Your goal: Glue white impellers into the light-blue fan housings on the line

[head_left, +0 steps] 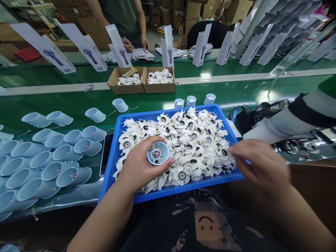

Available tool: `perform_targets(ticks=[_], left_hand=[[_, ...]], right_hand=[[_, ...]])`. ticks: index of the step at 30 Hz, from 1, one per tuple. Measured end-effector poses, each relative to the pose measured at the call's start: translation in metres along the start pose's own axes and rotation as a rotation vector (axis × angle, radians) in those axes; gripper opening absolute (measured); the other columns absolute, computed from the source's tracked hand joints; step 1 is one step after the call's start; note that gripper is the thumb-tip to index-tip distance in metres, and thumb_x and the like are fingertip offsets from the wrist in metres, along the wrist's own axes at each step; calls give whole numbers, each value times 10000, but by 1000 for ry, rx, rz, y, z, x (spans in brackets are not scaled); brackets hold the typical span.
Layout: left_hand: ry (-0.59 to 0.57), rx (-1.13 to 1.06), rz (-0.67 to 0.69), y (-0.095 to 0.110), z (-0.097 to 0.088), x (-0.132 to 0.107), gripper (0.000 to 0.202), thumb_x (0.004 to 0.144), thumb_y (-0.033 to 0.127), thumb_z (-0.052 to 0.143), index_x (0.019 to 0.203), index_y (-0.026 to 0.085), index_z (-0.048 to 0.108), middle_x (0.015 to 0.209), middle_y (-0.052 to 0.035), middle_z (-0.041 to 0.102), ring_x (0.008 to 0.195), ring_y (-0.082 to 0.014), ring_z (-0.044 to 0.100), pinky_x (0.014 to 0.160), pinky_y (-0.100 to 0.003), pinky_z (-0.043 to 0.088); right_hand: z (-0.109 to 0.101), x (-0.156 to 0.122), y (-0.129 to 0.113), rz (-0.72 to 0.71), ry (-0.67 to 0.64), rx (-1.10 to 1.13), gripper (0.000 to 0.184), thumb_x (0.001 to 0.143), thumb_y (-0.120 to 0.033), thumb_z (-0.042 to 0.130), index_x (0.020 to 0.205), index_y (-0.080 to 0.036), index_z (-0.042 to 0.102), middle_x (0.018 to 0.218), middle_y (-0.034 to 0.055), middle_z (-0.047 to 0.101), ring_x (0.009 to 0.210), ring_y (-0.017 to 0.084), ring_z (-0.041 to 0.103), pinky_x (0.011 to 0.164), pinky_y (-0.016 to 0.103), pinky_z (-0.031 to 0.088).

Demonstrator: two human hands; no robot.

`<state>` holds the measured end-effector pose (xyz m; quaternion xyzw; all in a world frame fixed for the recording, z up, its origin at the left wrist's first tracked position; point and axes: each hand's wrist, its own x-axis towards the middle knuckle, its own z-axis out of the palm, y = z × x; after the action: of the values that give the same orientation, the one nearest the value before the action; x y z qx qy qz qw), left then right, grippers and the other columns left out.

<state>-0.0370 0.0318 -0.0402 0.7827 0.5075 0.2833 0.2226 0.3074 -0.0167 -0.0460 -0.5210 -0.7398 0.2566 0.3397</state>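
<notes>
left hand point(139, 164) grips a pale blue fan housing point(158, 153); right hand point(258, 162), loosely open, holds nothing over the blue tray point(115, 154)

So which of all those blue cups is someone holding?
The blue cup in the left hand, held above the blue tray with its open end facing up. All the other cups lie or stand on the green belt, untouched.

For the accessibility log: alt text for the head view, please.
The left hand holds a pale blue cup over a blue tray of white fan blades, while the right hand reaches toward them. More cups lie on the green belt at left.
</notes>
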Motion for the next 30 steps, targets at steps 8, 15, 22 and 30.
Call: perform_targets(ticks=[8,15,22,30], left_hand=[[-22,27,50,-1,1,0,437,783,510,730,1110,254,595,1128,-54,682,1046,-272,648,888,-406,513],[-14,16,-19,-2,-1,-1,412,790,505,722,1083,254,575,1065,-50,670,965,-269,649,803,-393,519],[-51,-181,83,-1,0,-6,576,799,302,669,1309,259,404,1295,-103,544,1144,-284,576,957,-421,495],[-137,-18,278,23,3,-4,640,825,438,761,1370,285,464,1347,-79,582,1263,-284,537,1069,-430,450]], right_hand=[[30,44,17,-69,-336,-510,274,911,-236,554,1163,-220,660,1142,86,661,1077,296,599,952,523,506],[20,47,5,102,-181,-131,251,938,-295,510,1158,-214,599,1132,109,631,1051,293,603,955,537,487],[17,37,-11,387,-53,931,382,819,-420,707,1134,-270,551,962,44,612,881,217,653,838,410,576],[39,33,-20,494,-132,1266,420,740,-367,843,1069,-207,637,893,38,639,801,161,649,771,295,580]])
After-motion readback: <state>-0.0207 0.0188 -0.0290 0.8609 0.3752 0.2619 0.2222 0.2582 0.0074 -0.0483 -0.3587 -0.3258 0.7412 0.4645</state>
